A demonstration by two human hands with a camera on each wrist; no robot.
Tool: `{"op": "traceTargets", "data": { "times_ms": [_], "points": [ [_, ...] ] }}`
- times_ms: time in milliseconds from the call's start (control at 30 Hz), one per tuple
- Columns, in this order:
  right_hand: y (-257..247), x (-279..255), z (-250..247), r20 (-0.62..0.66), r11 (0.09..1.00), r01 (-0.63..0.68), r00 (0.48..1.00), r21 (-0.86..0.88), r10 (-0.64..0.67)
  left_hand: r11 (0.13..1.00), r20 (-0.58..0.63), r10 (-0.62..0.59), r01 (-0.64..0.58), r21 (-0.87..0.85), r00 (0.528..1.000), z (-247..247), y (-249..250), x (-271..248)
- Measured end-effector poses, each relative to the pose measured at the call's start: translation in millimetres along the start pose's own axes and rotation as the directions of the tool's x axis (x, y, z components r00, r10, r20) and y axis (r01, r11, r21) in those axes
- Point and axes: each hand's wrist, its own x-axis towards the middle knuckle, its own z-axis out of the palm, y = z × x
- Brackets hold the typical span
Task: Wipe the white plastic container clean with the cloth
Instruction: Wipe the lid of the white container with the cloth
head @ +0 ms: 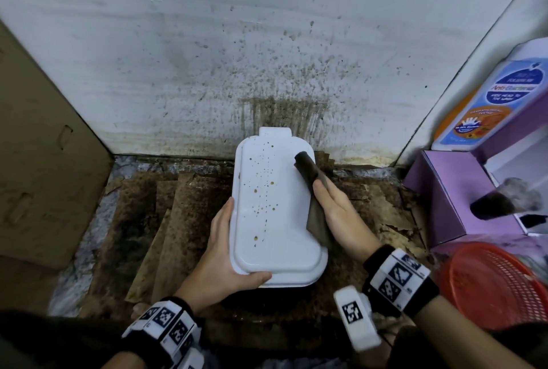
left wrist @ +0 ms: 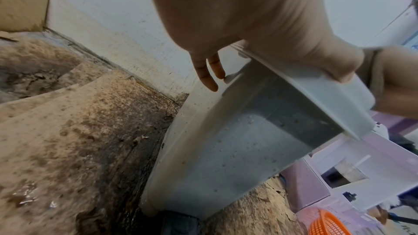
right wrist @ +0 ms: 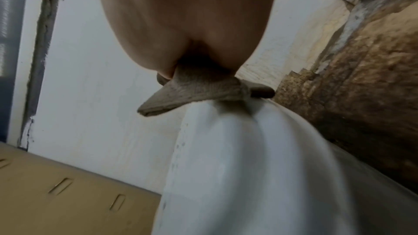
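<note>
1. White plastic container [head: 275, 205] is held tilted above stained cardboard sheets [head: 166, 220], its speckled flat face turned up toward the head camera
2. Left hand [head: 225, 253] grips its near left corner, thumb along the near edge, fingers wrapped under the left side
3. Right hand [head: 335, 208] pinches the brown cloth [head: 311, 188] against the container's right edge; the cloth's far end is rolled and lies on the white face
4. Red basket [head: 492, 285] and purple box [head: 456, 191] sit to the right
5. Spattered wall [head: 267, 57] stands behind

Stained floor [head: 98, 229]: overlapping cardboard sheets [head: 178, 214], purple box [head: 462, 199].
</note>
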Motion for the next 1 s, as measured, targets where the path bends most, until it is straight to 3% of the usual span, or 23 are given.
{"op": "traceTargets", "data": {
  "times_ms": [367,633,733,833,1000],
  "points": [
    [-40,77,-19,-0.052,0.997,-0.075,0.996,-0.027,0.073,1.0,0.006,0.003,-0.003,-0.013,1.0,-2,1,0],
    [-21,41,-12,-0.017,0.998,-0.052,0.999,-0.025,0.051,1.0,-0.004,0.01,-0.01,-0.021,1.0,-1,0,0],
    [-12,13,3,0.0,0.959,-0.017,1.0,-0.284,0.018,1.0,-0.009,0.009,-0.01,-0.022,1.0,0,-1,0],
    [-2,-16,25,0.027,0.83,0.046,0.999,-0.556,-0.037,1.0,-0.012,0.006,-0.007,-0.026,1.0,1,-1,-1],
    [8,-20,37,-0.033,0.765,0.042,0.996,-0.643,-0.082,1.0,-0.001,0.003,-0.003,-0.024,1.0,0,-1,0]
  ]
}}
